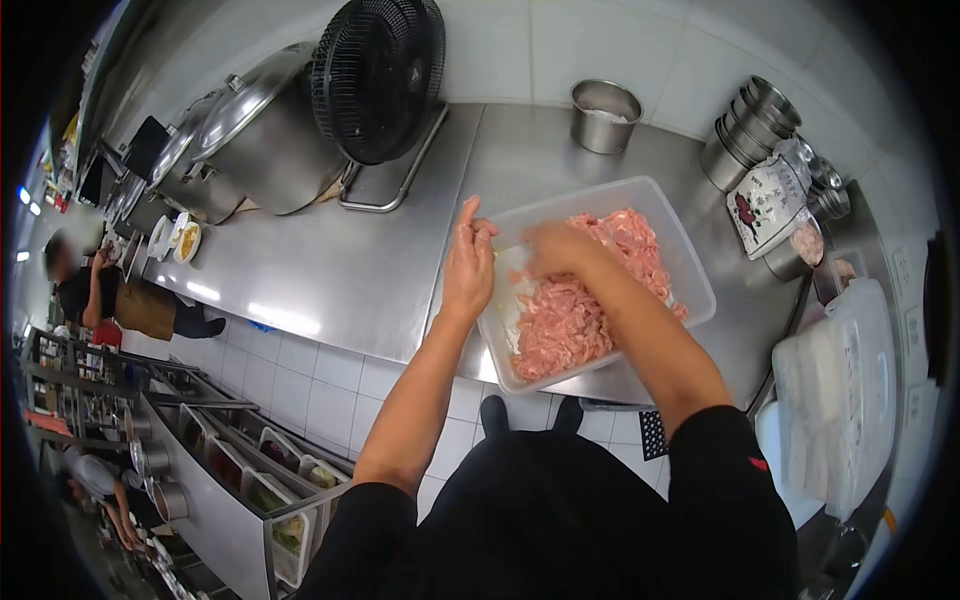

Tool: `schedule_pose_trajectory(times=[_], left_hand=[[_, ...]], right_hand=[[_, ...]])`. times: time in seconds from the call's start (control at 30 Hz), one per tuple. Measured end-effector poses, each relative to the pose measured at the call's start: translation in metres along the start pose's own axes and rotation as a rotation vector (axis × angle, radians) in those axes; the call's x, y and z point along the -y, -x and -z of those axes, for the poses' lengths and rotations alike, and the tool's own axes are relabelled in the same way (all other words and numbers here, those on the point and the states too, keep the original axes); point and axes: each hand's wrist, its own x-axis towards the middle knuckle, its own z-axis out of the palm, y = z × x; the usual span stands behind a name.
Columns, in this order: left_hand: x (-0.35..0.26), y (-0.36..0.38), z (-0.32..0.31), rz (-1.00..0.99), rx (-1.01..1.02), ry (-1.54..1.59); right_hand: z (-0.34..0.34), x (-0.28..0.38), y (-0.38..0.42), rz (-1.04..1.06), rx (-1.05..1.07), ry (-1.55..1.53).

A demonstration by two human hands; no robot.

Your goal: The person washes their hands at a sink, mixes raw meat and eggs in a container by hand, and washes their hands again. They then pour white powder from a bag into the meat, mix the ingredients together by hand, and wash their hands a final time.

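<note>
Head view. I am seeing the left hand (pixel 470 262) standing upright at the tub (pixel 690 262), by its left side, fingers extended, palm turning inward, holding nothing visible; whether it is touching the rim, I cannot tell. The right hand (pixel 560 250) is showing blurred over the tub's far left part, at the meat; I cannot tell whether its fingers are spreading or pinching. Sliced pink meat (pixel 565 325) is lying heaped inside the tub. The tub is resting on the steel counter (pixel 390 270). Beyond it, a pot (pixel 605 118) is standing near the wall; leftward, a fan (pixel 380 80) is standing beside a lidded stockpot (pixel 270 150).
</note>
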Motion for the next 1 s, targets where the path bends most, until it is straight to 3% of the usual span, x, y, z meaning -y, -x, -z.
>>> schedule_pose_trajectory(times=[0.07,0.13,0.27,0.4,0.47,0.53,0.63,0.73,0.8,1.0], left_hand=[[0.002,-0.004,-0.002,-0.012,0.002,-0.019],[0.003,-0.002,-0.001,-0.018,0.006,-0.039],[-0.006,-0.005,-0.001,-0.011,-0.008,-0.096],[-0.008,-0.001,0.000,-0.073,-0.001,-0.248],[-0.008,-0.004,0.001,-0.074,0.013,-0.276],[-0.008,-0.003,-0.001,-0.040,0.010,-0.251],[-0.009,-0.003,-0.003,-0.084,0.007,-0.265],[-0.013,-0.003,-0.003,-0.045,0.038,-0.247],[-0.016,-0.003,-0.002,-0.028,0.059,-0.298],[-0.014,-0.002,-0.002,-0.110,0.064,-0.338]], right_hand=[[-0.008,0.023,-0.021,0.094,0.261,0.152],[-0.023,0.064,-0.008,0.195,0.484,0.090],[-0.005,0.098,0.061,0.220,0.611,0.003],[0.029,0.081,0.081,0.122,0.724,0.101],[0.045,0.050,0.090,0.224,0.689,0.238],[0.046,0.007,0.107,0.117,0.558,0.404],[0.084,-0.043,0.136,-0.001,0.459,0.148],[0.049,-0.074,0.135,-0.248,0.372,0.138],[0.042,-0.053,0.108,-0.417,0.457,0.052],[0.058,-0.050,0.092,-0.188,0.539,-0.092]])
